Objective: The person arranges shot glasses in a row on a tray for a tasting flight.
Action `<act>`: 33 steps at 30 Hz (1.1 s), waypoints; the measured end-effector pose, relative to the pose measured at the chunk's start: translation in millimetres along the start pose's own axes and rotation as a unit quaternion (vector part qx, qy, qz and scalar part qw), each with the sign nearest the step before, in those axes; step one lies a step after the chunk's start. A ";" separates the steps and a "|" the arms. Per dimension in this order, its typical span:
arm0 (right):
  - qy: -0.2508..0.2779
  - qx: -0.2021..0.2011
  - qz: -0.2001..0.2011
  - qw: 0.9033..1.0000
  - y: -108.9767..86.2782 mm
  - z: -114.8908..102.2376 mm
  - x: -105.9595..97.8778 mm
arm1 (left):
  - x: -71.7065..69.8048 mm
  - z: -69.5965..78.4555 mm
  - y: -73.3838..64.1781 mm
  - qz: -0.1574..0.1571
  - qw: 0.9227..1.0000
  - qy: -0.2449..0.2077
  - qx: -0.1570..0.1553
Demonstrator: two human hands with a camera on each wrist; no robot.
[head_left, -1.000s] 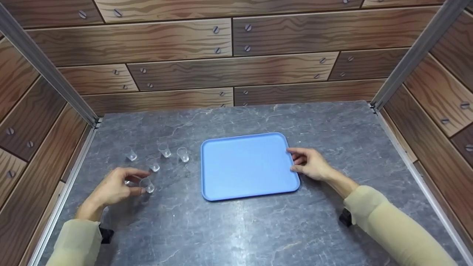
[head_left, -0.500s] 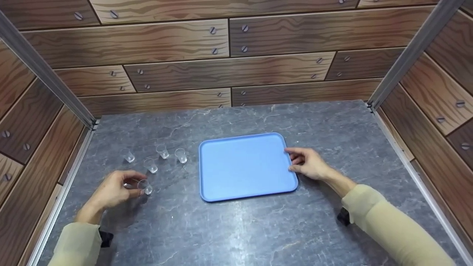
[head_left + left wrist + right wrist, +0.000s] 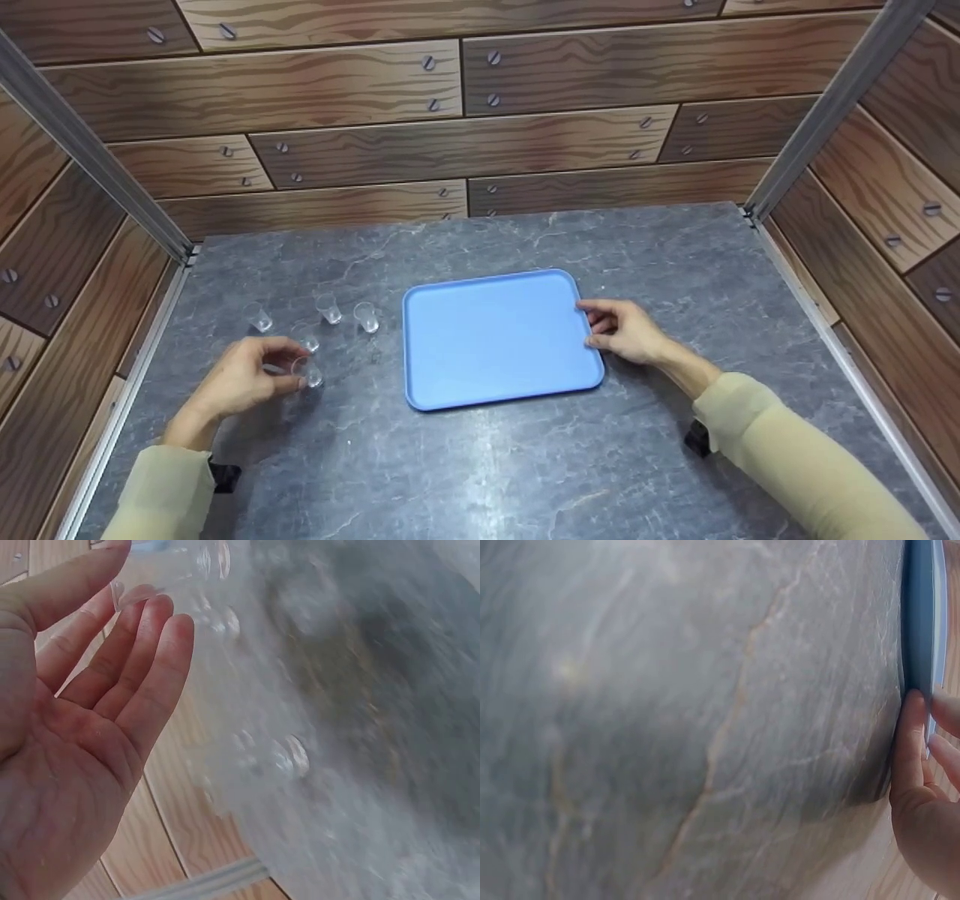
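My left hand pinches a small clear shot glass between thumb and fingers at the left of the table. In the left wrist view the thumb and fingertips lie about the rim of that glass. Whether its base touches the table I cannot tell. Just beyond it stands another shot glass, partly behind the fingertips. My right hand holds the right edge of a blue tray. The right wrist view shows the tray rim between thumb and fingers. Nothing lies on the tray.
More shot glasses stand farther back on the left: one far left, one in the middle and one nearest the tray. The grey marbled table is bounded by wood-patterned walls and metal side rails.
My left hand has shifted a little right and away from me with the shot glass. My right hand and the tray keep their places. The head view has moved slightly.
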State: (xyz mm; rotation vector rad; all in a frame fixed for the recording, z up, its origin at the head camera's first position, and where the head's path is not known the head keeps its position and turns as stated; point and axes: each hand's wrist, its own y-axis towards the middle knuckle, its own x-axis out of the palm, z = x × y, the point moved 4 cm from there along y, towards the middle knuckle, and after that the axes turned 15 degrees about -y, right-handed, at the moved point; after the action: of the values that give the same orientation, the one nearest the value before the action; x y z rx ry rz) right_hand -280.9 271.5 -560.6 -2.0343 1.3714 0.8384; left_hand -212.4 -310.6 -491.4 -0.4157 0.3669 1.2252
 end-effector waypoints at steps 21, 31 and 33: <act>0.044 0.015 -0.011 0.999 1.3 -0.2 1.1 | 46.7 67.4 65.7 -0.043 0.998 -0.014 0.051; 0.049 0.018 -0.011 0.999 1.1 0.9 2.1 | 80.0 89.0 111.8 -0.025 0.999 -0.007 0.045; 0.047 0.017 -0.010 0.999 1.0 1.2 1.9 | 88.2 92.5 119.5 -0.029 0.998 -0.008 0.046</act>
State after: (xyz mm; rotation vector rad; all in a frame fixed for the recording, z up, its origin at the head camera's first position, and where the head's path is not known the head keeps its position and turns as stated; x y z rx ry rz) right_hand -281.5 270.9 -562.9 -2.0818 1.4036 0.7130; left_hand -295.7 -158.6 -466.8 -0.3353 0.3925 1.1499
